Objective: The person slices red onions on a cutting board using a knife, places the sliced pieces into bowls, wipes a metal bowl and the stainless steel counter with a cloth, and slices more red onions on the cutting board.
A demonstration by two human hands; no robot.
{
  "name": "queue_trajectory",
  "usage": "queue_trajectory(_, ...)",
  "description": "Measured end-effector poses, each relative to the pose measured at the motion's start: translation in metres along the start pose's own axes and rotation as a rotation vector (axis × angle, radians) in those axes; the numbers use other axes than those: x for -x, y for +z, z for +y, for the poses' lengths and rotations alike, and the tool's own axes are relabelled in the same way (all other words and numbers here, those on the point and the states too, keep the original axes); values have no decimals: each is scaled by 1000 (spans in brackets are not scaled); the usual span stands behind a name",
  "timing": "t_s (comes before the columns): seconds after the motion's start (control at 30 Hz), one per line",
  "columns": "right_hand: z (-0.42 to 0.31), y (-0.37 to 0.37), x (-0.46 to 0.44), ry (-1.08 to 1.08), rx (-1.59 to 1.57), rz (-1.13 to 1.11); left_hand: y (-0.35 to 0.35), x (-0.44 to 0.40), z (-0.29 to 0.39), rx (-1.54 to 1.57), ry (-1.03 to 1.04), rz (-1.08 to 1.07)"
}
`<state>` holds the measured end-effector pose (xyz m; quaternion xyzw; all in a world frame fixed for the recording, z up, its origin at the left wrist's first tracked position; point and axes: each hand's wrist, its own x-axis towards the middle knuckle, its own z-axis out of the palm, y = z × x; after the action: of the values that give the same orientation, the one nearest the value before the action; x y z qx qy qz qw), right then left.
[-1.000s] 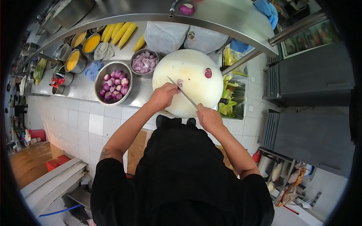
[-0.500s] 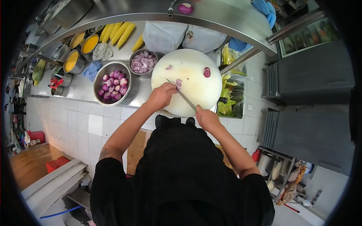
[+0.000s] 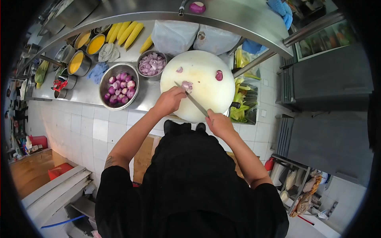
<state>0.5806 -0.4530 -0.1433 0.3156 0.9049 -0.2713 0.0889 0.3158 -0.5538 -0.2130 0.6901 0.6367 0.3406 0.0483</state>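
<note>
Right hand [image 3: 219,123]: one, fist closed round the handle of one knife [image 3: 197,104]. Left hand [image 3: 170,99]: fingers curled together beside the blade; could not tell whether they gripped anything, undersides hidden. Blade lay slantwise over one white round board [image 3: 216,99], a small cluster of onion slices [image 3: 187,85] by it, too fine to count. Also on board: one loose piece [image 3: 179,70] and, farther right, one onion chunk [image 3: 219,75]. Left of board: two bowls, the smaller [image 3: 158,75] holding cut onion, the larger [image 3: 104,80] heaped with onions, overlapping. Beyond: two pale bags [image 3: 170,37]. One onion [image 3: 197,7] on the shelf [image 3: 238,22].
</note>
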Motion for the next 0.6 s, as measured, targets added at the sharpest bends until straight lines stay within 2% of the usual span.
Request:
queue_trajectory(0.13, 13, 20, -2, 26, -16, -44, 4, 0, -3, 8, 14, 3)
queue_trajectory(0.23, -3, -4, 1, -11, -32, 1, 2, 4, -3, 10, 6, -6)
queue_trajectory(0.33, 15, 23, -3, 4, -17, -37, 4, 2, -4, 10, 22, 20)
queue_trajectory(0.43, -7, -9, 1, 1, -19, -16, 0, 5, -3, -1, 5, -17)
queue_trajectory(0.53, 12, 20, -4, 45, -39, -81, 3, 3, -7, -3, 16, -24)
queue_trajectory(0.6, 1, 3, -4, 26, -32, -54, 2, 4, -8, -31, -17, -75)
